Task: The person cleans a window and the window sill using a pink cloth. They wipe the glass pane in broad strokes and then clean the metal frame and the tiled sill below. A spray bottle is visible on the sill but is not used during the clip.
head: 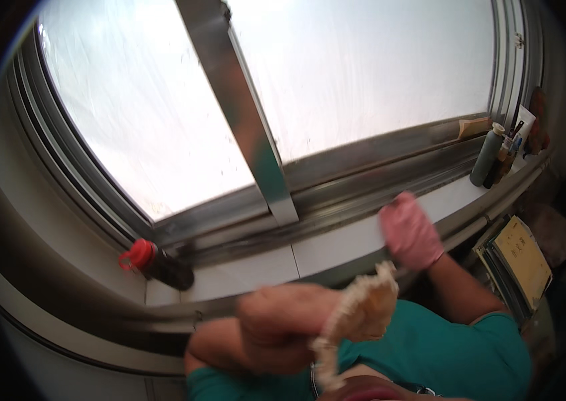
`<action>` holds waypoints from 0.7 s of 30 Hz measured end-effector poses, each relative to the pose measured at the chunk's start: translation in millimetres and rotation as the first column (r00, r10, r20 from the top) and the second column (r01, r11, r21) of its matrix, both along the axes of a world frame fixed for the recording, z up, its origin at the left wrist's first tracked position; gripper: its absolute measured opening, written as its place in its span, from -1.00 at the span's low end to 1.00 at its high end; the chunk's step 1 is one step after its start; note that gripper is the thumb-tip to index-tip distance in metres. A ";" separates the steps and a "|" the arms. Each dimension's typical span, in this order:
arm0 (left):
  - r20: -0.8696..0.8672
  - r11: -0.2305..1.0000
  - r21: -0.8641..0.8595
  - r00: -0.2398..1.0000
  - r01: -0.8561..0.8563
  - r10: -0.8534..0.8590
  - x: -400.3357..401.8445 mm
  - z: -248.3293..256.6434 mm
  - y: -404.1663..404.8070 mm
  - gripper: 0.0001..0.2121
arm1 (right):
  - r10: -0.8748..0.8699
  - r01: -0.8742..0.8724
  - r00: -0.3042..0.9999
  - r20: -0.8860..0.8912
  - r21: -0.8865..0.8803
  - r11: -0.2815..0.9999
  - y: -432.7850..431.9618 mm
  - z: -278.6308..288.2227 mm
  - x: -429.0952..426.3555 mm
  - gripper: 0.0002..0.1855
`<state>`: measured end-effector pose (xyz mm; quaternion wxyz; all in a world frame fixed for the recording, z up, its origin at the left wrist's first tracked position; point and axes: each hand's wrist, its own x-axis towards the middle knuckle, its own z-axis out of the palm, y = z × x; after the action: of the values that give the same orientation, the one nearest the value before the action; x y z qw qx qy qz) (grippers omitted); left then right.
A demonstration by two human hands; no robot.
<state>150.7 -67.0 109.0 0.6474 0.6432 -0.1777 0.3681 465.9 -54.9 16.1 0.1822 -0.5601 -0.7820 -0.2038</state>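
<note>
My left hand (283, 323) is bare and blurred, curled in front of my chest. It appears closed on a cream, ragged-edged piece of soft material (363, 313), perhaps cloth, that hangs out to the right. A pink glove or cloth (408, 230) covers my right hand (413, 238) down to the wrist. This covering hides the fingers, so their pose does not show. The right hand is over the white tiled windowsill (343, 253), just below the metal window track; whether it touches the tiles is unclear.
A dark bottle with a red cap (162, 265) stands on the sill's left end. Toward the right end are a grey-green bottle (485, 155), pens and a white tube (526, 123). Frosted sliding panes (373, 75) rise behind. Folders (521, 260) bearing writing lie below right, beside a pipe.
</note>
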 end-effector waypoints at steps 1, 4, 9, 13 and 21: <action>0.108 0.949 -0.094 0.950 0.302 -0.292 -4.3 -3.5 19.1 -0.73 | -0.182 0.182 0.983 -0.006 0.060 0.981 -3.6 -5.7 21.7 -0.75; 0.145 0.975 -0.072 0.969 0.211 -0.199 -11.4 12.3 16.7 -0.78 | -0.210 0.199 0.977 0.032 0.217 0.956 -2.1 -20.1 54.3 -0.57; 0.115 0.992 -0.017 0.986 0.123 -0.120 4.8 31.5 9.0 -0.83 | -0.257 0.257 0.966 -0.012 0.034 0.966 -7.1 -17.8 51.6 -0.44; 0.166 0.996 0.027 0.982 0.085 -0.088 -0.5 43.8 2.5 -0.85 | -0.085 0.081 0.995 0.046 0.083 0.993 -1.3 -2.4 11.4 -0.59; 0.828 0.965 0.208 0.554 -0.161 -0.086 9.1 69.3 -26.7 -0.79 | 0.145 -0.142 0.986 0.079 -0.039 0.989 14.8 13.4 -49.6 -0.68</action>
<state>159.8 -93.7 178.3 0.3883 0.4756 -0.4947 0.6151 416.4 -40.1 29.5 0.1549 -0.4966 -0.8304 -0.1997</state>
